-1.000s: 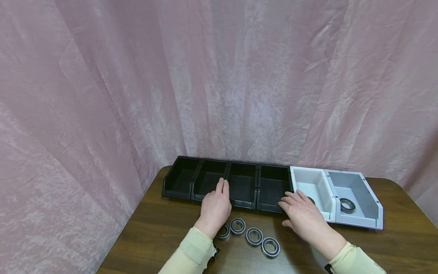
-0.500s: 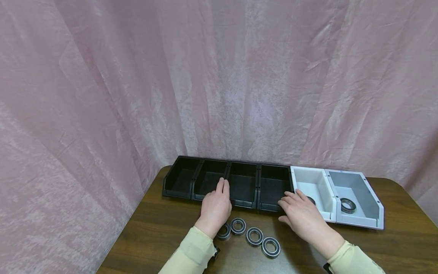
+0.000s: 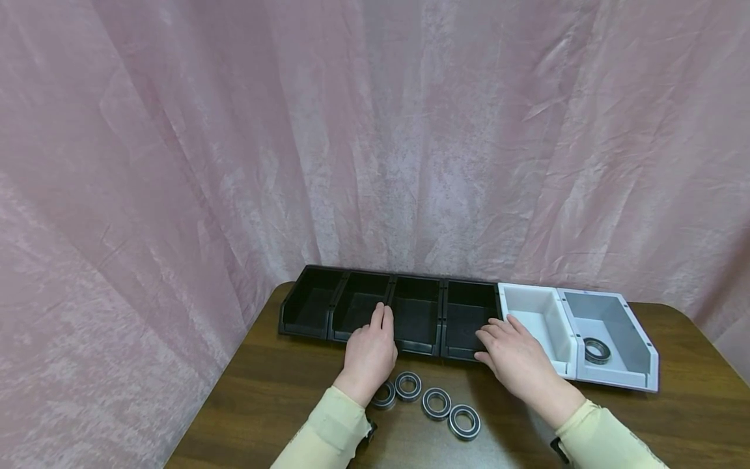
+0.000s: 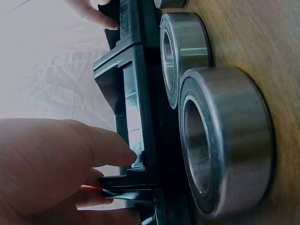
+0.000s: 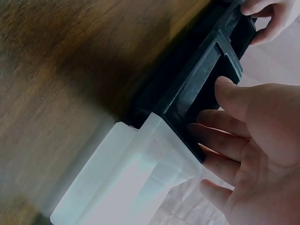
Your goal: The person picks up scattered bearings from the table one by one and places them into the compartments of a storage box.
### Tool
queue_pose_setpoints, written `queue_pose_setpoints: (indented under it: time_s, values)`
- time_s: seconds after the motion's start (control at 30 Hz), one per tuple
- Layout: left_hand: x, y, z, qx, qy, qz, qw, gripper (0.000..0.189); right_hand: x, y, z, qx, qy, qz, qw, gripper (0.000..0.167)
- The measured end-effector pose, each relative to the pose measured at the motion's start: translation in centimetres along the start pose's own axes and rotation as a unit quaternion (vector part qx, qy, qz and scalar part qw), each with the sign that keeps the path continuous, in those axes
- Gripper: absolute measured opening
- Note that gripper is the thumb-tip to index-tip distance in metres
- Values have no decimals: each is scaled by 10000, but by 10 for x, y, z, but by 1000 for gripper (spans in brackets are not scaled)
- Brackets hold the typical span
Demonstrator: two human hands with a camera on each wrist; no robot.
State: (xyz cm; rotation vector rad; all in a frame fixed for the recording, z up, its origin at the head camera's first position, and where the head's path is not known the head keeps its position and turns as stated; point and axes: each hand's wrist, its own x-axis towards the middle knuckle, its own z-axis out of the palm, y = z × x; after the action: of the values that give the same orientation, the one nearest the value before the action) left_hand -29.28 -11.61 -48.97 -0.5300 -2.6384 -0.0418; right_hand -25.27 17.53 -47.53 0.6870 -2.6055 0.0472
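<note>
My left hand (image 3: 370, 355) lies over the front of the divider between two middle black bins (image 3: 413, 316), index and middle fingers straight. In the left wrist view its thumb (image 4: 115, 147) is at a bin's front, with the other fingers across the divider. My right hand (image 3: 515, 358) reaches over the front where the rightmost black bin (image 3: 465, 312) meets the white bin (image 3: 541, 329). Its fingers are spread and slightly bent, several on the black side in the right wrist view. Several ball bearings (image 4: 241, 140) lie on the table near the left hand, one partly hidden by that wrist.
A light grey bin (image 3: 624, 326) ends the row on the right and holds a bearing (image 3: 606, 352). Further black bins (image 3: 310, 306) extend left. The row stands on a wooden table (image 3: 246, 391), with a pink curtain (image 3: 410, 130) behind.
My right hand has shifted slightly forward, and the bearing glimpsed in the white bin beside it is now hidden. The left hand stays in place.
</note>
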Motion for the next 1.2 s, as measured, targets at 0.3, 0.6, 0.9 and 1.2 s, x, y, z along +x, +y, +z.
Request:
queue_pose_setpoints:
  time_s: [0.3, 0.6, 0.9, 1.2]
  values:
    - [1, 0, -2, -44, -50, -33, 10000, 66, -3, -9, -4, 92, -11, -146, 9999, 50]
    - [1, 0, -1, -98, -180, -79, 9998, 67, -7, -24, -11, 241, -246, -276, 9990, 59]
    - [1, 0, 1, -27, -28, -20, 10000, 67, -17, -42, -17, 251, -481, -454, 9975, 66]
    - [1, 0, 1, 1, -42, -29, 10000, 67, -27, -54, -16, 289, -476, -749, 9956, 70]
